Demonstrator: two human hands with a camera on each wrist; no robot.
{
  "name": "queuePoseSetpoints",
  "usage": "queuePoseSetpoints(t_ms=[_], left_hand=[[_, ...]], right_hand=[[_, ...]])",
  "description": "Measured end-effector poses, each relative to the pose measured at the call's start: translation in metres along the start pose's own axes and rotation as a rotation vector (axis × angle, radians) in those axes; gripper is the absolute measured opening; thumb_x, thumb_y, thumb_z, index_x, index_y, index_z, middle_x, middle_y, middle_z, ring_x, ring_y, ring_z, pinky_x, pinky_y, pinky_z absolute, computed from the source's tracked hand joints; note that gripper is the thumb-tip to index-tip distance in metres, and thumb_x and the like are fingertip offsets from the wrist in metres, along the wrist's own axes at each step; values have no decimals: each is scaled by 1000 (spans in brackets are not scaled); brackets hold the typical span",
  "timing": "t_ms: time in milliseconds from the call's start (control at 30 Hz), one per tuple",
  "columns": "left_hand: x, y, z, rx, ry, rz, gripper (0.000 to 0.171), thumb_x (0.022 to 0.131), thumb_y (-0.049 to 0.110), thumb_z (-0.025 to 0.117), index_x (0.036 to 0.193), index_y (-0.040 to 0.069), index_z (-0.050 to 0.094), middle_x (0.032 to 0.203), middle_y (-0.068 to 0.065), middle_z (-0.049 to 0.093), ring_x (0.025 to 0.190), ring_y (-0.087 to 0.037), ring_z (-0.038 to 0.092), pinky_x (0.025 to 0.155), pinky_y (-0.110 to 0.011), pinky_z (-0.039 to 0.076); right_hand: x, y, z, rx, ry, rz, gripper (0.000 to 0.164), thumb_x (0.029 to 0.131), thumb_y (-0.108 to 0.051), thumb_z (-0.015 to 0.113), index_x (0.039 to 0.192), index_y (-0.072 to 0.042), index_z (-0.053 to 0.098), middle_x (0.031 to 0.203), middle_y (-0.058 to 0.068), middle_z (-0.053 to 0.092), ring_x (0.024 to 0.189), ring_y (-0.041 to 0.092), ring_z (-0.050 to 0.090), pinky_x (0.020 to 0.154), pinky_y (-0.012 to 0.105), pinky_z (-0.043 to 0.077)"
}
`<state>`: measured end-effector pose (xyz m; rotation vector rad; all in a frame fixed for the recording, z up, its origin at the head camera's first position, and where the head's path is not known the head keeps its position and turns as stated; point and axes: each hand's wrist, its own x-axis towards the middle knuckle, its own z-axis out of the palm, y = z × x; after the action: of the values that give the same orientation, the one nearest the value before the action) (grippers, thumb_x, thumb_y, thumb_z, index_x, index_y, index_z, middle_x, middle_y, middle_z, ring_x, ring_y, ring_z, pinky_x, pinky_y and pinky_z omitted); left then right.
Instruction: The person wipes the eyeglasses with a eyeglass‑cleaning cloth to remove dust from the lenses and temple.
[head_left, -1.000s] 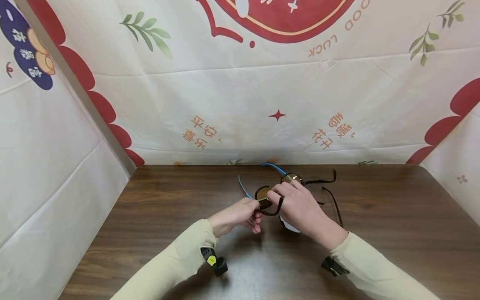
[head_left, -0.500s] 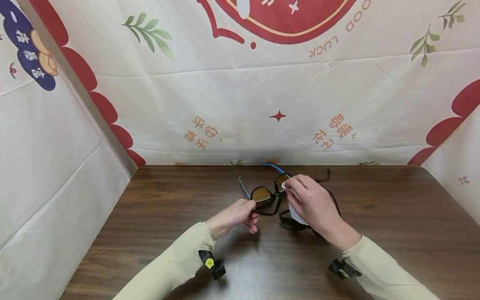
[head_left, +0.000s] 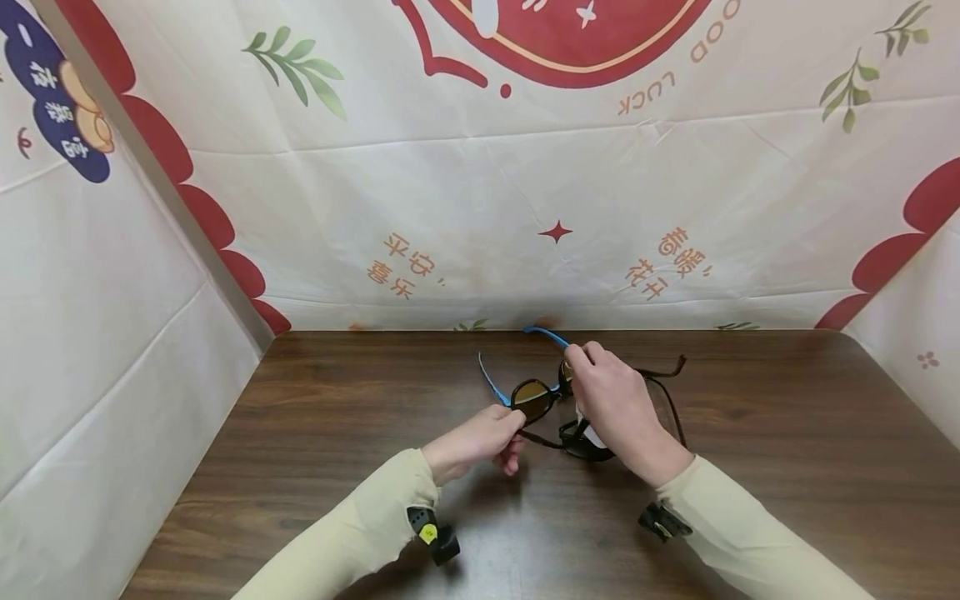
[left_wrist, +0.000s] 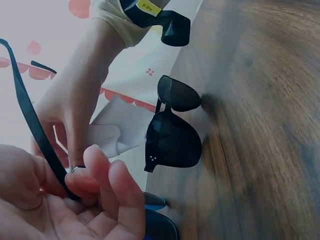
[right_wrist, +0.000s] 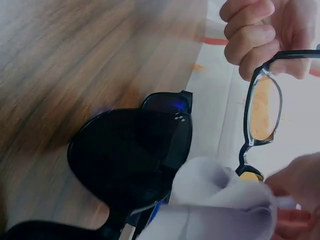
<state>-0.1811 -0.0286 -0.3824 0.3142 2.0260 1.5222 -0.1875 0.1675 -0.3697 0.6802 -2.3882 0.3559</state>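
My left hand (head_left: pixel 483 439) pinches one outer corner of black-framed glasses with amber lenses (head_left: pixel 532 401), held up over the table. In the right wrist view, one amber lens (right_wrist: pixel 261 107) faces the camera and the other is mostly hidden. A white cloth (right_wrist: pixel 225 212) hangs from my right hand (head_left: pixel 617 408), whose fingers grip it at that far lens. Just below the right hand, black sunglasses (head_left: pixel 587 450) lie on the table, partly covered by the cloth in the head view. The left wrist view shows both their dark lenses (left_wrist: pixel 175 140).
Behind the held glasses, blue temple arms (head_left: pixel 546 334) of another pair stick out on the brown wooden table (head_left: pixel 337 400). A dark temple arm (head_left: pixel 672 408) curves out right of the right hand. A printed white cloth backdrop (head_left: pixel 480 192) stands along the table's back edge.
My right hand went from the near lens out to the right, then a little back left over the far lens with the cloth. The held glasses turned and shifted slightly; the left hand kept its pinch.
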Motion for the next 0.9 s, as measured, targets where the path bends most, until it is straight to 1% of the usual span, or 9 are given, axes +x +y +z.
queuePoseSetpoints(t_ms=[100,167,367,433,533,633,733,800,900], left_hand=[[0,0,-3,-3,22,7,28,92,8,35,65,9,41,58,-2,44,47,-10,51,51,-23,47],[1,0,-5,-1,31,8,26,93,9,36,68,9,41,59,-2,44,48,-11,51,51,-24,48],[-1,3,-10,104,32,23,26,91,9,37,66,7,45,57,-2,45,48,-11,52,53,-27,52],[-1,5,-10,145,34,24,27,90,9,37,65,6,46,56,-2,46,47,-11,53,54,-28,53],[-3,7,-8,161,38,13,28,90,9,37,64,5,48,56,-3,47,47,-12,53,54,-29,54],[-3,8,-7,137,39,-4,29,92,10,38,66,4,49,58,-4,49,48,-12,54,56,-31,55],[-2,9,-7,100,39,-18,29,94,10,39,68,4,50,59,-4,51,49,-13,55,57,-32,55],[-1,11,-7,78,38,-22,30,94,9,39,67,4,51,60,-5,53,49,-13,55,59,-36,56],[-1,13,-10,60,32,-22,28,94,8,38,70,2,52,61,-6,55,50,-14,56,62,-40,57]], right_hand=[[1,0,-1,72,-30,-21,17,83,8,64,89,-5,55,78,3,52,55,15,47,45,29,41],[1,-1,-3,73,-51,-23,17,84,6,66,85,-7,55,75,0,51,54,14,47,44,29,41],[1,-2,-4,-213,-87,-18,19,81,7,70,84,-3,54,69,8,49,56,26,52,44,35,43],[1,-2,-4,-304,-66,-18,18,80,8,70,85,0,55,70,12,51,60,31,53,49,36,43],[3,-1,-2,-366,-16,-11,15,82,5,69,85,0,55,72,15,53,66,34,54,56,38,41],[4,1,-1,-343,25,-20,17,81,4,71,85,-1,55,73,14,55,68,34,55,62,41,41],[5,2,-1,-258,54,-41,19,79,3,71,82,-4,53,70,9,55,65,31,55,65,45,40],[5,1,-2,-174,41,-45,22,78,4,69,78,-8,51,65,4,52,62,26,54,67,46,39],[5,-1,-6,-80,-29,-33,28,78,7,64,72,-13,45,61,-5,45,63,22,52,71,47,38]])
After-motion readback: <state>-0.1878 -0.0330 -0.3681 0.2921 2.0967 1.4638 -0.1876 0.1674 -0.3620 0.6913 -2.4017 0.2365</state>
